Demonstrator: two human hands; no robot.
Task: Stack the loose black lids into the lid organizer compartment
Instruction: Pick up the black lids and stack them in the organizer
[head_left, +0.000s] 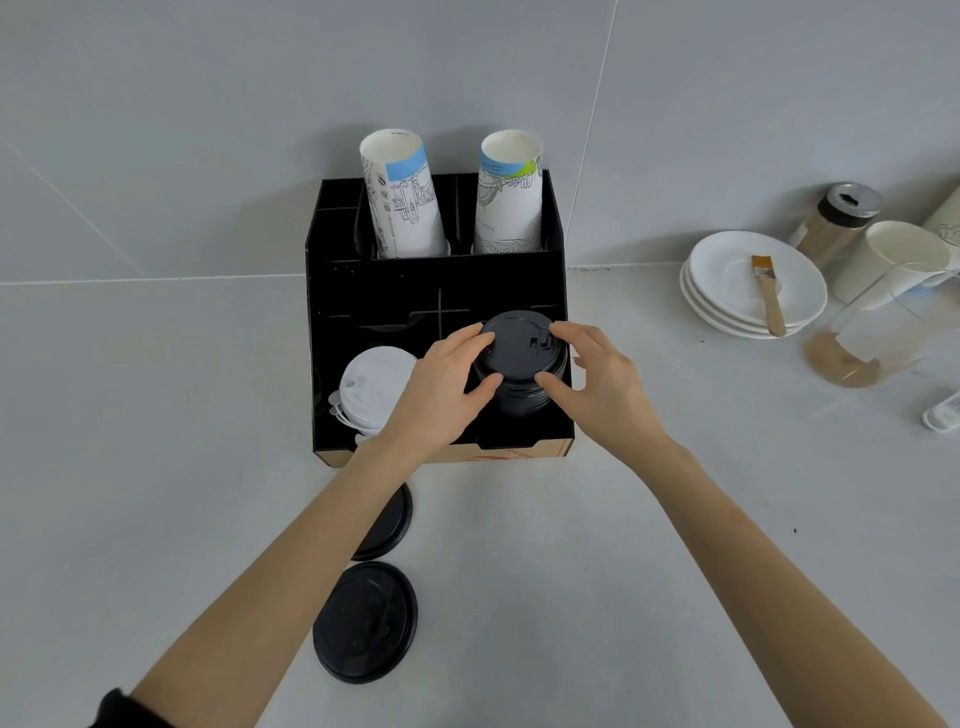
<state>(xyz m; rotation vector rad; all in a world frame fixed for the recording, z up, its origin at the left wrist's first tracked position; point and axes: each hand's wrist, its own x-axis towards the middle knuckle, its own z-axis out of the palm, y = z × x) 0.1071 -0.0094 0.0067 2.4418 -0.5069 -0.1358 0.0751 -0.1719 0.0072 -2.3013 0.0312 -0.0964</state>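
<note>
**Grey surface, black organizer, both hands on the lid stack**

Grey, matte and seamed with thin joint lines, the surface fills most of what I see and meets a pale wall behind. Against that wall stands the black multi-compartment lid organizer, with two tall printed white paper cup stacks upright in its rear slots. Off to my right sits a pile of white round plates with a wooden-handled brush lying on the top plate.

In the organizer's front left compartment I see a stack of white plastic lids. The front right compartment holds the stack of black round plastic lids, which rises above the compartment's walls. My left hand is curled around the stack's left side, thumb and fingers on the top lid's edge; my right hand grips the right side likewise.

Two loose black plastic lids lie on the surface in front of the organizer: the near loose lid in full view, the far loose lid partly hidden under my left forearm.
</note>
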